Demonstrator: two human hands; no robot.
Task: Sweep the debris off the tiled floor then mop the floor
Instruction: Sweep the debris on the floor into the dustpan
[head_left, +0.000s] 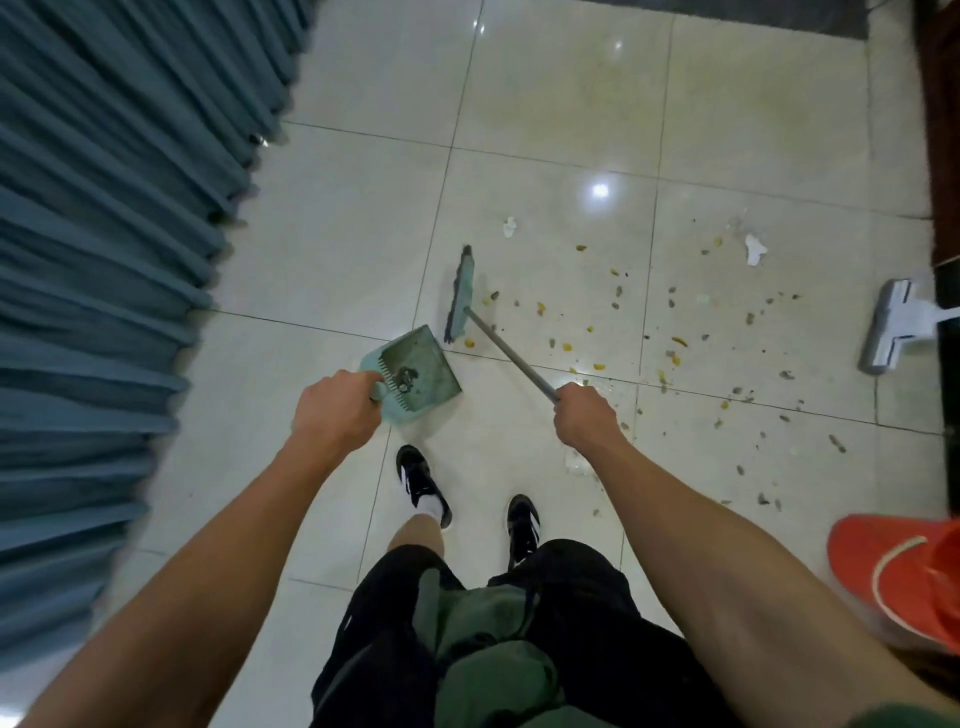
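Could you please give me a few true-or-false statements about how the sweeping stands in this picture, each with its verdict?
1. The left hand grips the handle of the pale green plastic dustpan. True.
2. The right hand holds a white flat mop. False: it grips the grey metal handle of the green-headed broom; the white flat mop head lies untouched at the right edge.
3. The yellow and grey scattered debris lies mostly to the right of the broom head. True.
4. The dustpan is completely clean. False: a small dark clump sits inside it.
5. The blue pleated curtain hangs on the person's right. False: it is on the left.
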